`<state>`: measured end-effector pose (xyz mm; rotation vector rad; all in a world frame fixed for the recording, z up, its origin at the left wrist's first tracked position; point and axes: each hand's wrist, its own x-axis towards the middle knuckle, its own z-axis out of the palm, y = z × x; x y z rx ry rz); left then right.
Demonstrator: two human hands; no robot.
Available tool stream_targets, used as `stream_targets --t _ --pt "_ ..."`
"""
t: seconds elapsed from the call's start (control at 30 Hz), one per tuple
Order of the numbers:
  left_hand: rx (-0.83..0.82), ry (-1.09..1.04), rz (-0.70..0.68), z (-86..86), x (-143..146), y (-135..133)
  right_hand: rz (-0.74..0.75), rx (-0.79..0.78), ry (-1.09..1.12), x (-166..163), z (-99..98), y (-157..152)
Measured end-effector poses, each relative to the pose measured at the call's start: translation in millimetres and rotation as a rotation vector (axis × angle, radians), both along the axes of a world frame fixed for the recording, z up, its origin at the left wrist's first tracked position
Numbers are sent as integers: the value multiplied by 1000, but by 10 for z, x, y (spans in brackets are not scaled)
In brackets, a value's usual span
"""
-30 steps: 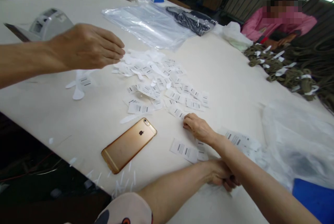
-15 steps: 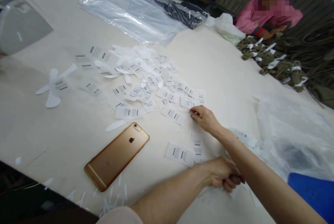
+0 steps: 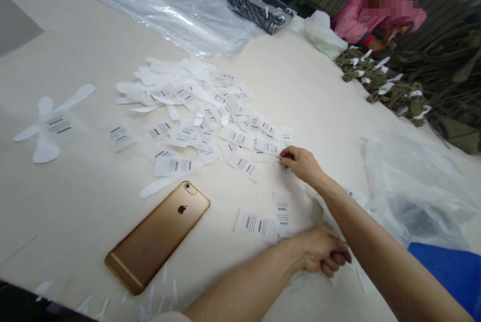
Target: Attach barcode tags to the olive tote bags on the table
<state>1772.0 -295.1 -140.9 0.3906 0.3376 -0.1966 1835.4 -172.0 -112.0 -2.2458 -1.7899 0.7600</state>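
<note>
Our right hand (image 3: 302, 164) is now at the right-hand end of a printed label (image 3: 267, 146) on the near side of the heap. A second ago its fingertips are at another label (image 3: 245, 167), which now lies just apart from the hand. Its thumb and fingertips are drawn together; we cannot tell whether paper is caught between them or they only touch its edge. Our left hand (image 3: 326, 253) stays low, under the right forearm, its fingers curled; we cannot see whether they clasp anything.

The hand that reaches over the heap from the left a second ago is out of view, and a label (image 3: 119, 134) lies flat beside the heap where the table is bare in that earlier view. For the work in hand, this means another label within the spread, and our right hand at a different piece. Two loose labels (image 3: 256, 225) lie near our left forearm, away from the main heap (image 3: 184, 91), and the phone (image 3: 158, 239) remains on the table (image 3: 311, 86), in front of the labels.
</note>
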Motion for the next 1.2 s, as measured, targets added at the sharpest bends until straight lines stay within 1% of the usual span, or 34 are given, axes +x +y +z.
stream_targets --t 0.1,0.23,0.47,0.6,0.7,0.8,0.87,0.93,1.0,1.03,1.1,1.2 --pt "4 0 -5 -4 2 -2 10 8 -19 17 -4 -20" --pt "12 5 4 -5 7 0 69 -14 -57 8 -27 -51" --pt "27 34 2 25 -7 19 312 -97 -306 156 85 -215" --pt "22 36 1 56 -20 27 396 -149 -430 191 82 -288" --pt "28 45 -3 76 -26 31 378 -178 -425 185 89 -312" --pt "32 55 -12 71 -24 29 294 -198 -273 252 207 -298" --pt "26 50 -15 53 -20 24 164 -132 -179 360 328 -275" --pt "30 47 -6 32 -16 15 12 -28 -158 490 428 -264" --pt "44 43 4 21 -14 4 -61 27 -176 596 466 -283" --pt "59 40 3 21 -14 -2 -52 31 -183 630 458 -305" --pt "94 34 -16 29 -16 -15 20 21 -210 661 405 -367" --pt "166 14 -67 47 -21 -32 88 -16 -344 671 315 -462"
